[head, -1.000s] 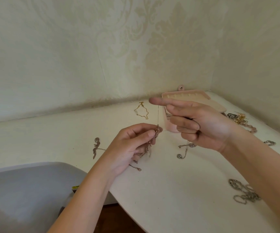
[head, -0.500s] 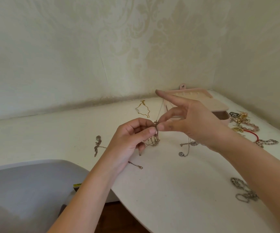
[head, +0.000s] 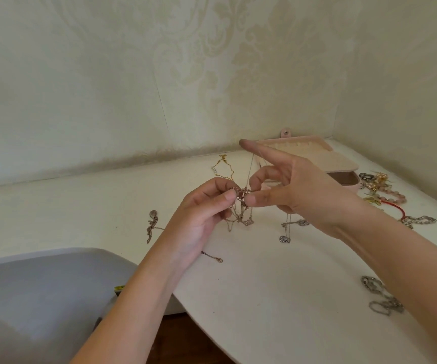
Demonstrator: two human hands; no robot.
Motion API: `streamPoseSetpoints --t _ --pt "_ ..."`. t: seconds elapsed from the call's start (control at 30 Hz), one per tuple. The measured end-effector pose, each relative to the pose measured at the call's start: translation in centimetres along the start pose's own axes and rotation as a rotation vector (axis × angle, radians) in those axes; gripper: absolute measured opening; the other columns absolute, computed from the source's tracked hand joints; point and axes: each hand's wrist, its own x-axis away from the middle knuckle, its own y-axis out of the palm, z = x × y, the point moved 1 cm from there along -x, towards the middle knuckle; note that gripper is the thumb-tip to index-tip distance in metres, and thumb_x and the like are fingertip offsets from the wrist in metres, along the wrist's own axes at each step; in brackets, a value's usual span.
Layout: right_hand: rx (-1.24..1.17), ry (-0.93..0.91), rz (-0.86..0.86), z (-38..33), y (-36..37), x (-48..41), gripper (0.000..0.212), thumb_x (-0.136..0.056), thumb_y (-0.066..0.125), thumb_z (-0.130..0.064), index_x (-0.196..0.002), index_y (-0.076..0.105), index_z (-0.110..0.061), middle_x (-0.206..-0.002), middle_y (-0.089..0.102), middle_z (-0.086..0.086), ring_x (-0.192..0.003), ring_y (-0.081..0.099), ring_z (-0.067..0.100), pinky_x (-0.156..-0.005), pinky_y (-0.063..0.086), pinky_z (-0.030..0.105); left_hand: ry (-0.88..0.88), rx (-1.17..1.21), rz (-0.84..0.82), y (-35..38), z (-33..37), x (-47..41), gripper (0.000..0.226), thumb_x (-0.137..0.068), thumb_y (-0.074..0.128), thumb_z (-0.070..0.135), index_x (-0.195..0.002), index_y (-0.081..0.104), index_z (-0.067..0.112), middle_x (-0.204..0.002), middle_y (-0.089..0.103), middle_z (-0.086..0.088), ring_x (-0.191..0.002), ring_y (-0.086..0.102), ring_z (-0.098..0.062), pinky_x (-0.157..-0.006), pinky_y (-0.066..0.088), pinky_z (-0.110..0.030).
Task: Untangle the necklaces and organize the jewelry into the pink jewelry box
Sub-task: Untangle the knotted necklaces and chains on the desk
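Head view: tangled necklaces held above the middle of the tabletop, pinched from both sides by left hand and right hand, fingertips nearly meeting, right index finger stretched out, loops dangling below. Open pink jewelry box at the far right corner; bead and chain pile along the right edge

Tangle: thin rose-gold chains, knotted, loops hanging; pinched between left hand and right hand. Box: pink, open, behind the right hand.
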Motion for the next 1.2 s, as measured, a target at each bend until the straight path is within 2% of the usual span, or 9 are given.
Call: streamPoseSetpoints --t 0.2,0.37,0.5,0.57,0.67,0.8,0.93,1.03,1.2 --pt "-0.230 0.007 -0.133 0.4 -0.1 -0.3 0.086 -0.065 0.076 -0.008 -0.137 0.043 -0.043 -0.076 0.053 -0.004 -0.055 0.042 0.003 -0.039 0.022 0.016 -0.028 0.005 -0.024 -0.2 -0.1 0.1 0.012 -0.067 0.070 0.030 -0.073 0.065 0.021 -0.082 0.058 -0.002 -0.087 0.046 -0.019 -0.074 0.033 -0.030" --pt "-0.494 -0.006 -0.157 0.2 -1.0 -0.4 0.082 -0.067 0.074 -0.008 -0.134 0.043 -0.042 -0.067 0.052 -0.011 -0.048 0.014 0.009 -0.035 0.018 0.014 -0.007 0.089 0.028 -0.5 0.0 -0.1 0.013 -0.064 0.074 0.026 -0.064 0.060 0.026 -0.082 0.062 0.004 -0.088 0.051 -0.018 -0.077 0.031 -0.034" --pt "-0.389 0.021 -0.181 0.5 -1.2 -0.4 0.093 -0.063 0.079 -0.002 -0.136 0.039 -0.044 -0.070 0.055 -0.008 -0.055 0.023 0.011 -0.035 0.023 0.013 -0.048 0.259 0.065 -0.4 -0.2 -0.3 0.012 -0.072 0.071 0.020 -0.064 0.063 0.023 -0.088 0.068 -0.005 -0.093 0.064 -0.017 -0.087 0.041 -0.036" --pt "-0.317 0.020 -0.184 0.6 -1.0 -0.4 0.094 -0.066 0.078 -0.003 -0.139 0.036 -0.044 -0.071 0.057 -0.006 -0.053 0.033 0.006 -0.035 0.026 0.013 -0.062 0.427 0.015 -0.2 -0.2 -0.4 0.020 -0.062 0.084 0.019 -0.072 0.066 0.016 -0.080 0.068 -0.009 -0.085 0.067 -0.023 -0.088 0.051 -0.037" --pt "-0.217 -0.001 -0.160 0.4 -1.0 -0.4 0.096 -0.066 0.076 -0.005 -0.142 0.033 -0.044 -0.072 0.058 -0.005 -0.047 0.036 0.003 -0.037 0.025 0.014 -0.148 0.557 0.010 0.3 0.2 -0.6 0.032 -0.063 0.082 0.009 -0.084 0.057 0.010 -0.059 0.055 -0.003 -0.059 0.062 -0.017 -0.071 0.058 -0.032" --pt "-0.073 -0.042 -0.130 0.1 -1.1 -0.2 0.096 -0.065 0.076 -0.008 -0.141 0.033 -0.047 -0.072 0.061 -0.005 -0.052 0.031 0.009 -0.042 0.028 0.012 -0.274 0.292 0.031 1.1 0.8 -1.0 0.006 -0.075 0.063 0.017 -0.078 0.064 0.013 -0.049 0.028 0.008 -0.038 0.031 -0.003 -0.034 0.030 -0.013" --pt "0.071 -0.093 -0.066 0.1 -1.3 -0.2 0.093 -0.073 0.075 -0.001 -0.141 0.032 -0.047 -0.071 0.062 -0.006 -0.052 0.032 0.013 -0.054 0.039 0.007 -0.204 -0.050 0.088 1.4 0.9 -0.8 0.009 -0.065 0.076 0.029 -0.065 0.076 0.020 -0.052 0.017 0.007 -0.041 0.018 -0.004 -0.037 0.018 -0.014" --pt "0.188 -0.107 -0.028 0.3 -1.4 -0.3 0.094 -0.076 0.075 0.000 -0.141 0.030 -0.051 -0.074 0.063 -0.008 -0.050 0.029 0.012 -0.056 0.036 0.019 -0.127 -0.117 0.147 1.4 0.6 -0.6 0.026 -0.055 0.076 0.033 -0.074 0.078 0.016 -0.045 0.023 0.008 -0.044 0.017 -0.008 -0.042 0.017 -0.018" --pt "0.251 -0.117 -0.003 0.2 -1.2 -0.2 0.095 -0.076 0.075 -0.001 -0.141 0.029 -0.053 -0.074 0.062 -0.008 -0.046 0.028 0.009 -0.053 0.036 0.017 -0.033 -0.171 0.215 1.4 0.4 -0.4 0.022 -0.063 0.074 0.029 -0.079 0.077 0.014 -0.043 0.044 0.010 -0.044 0.024 -0.007 -0.045 0.022 -0.018"
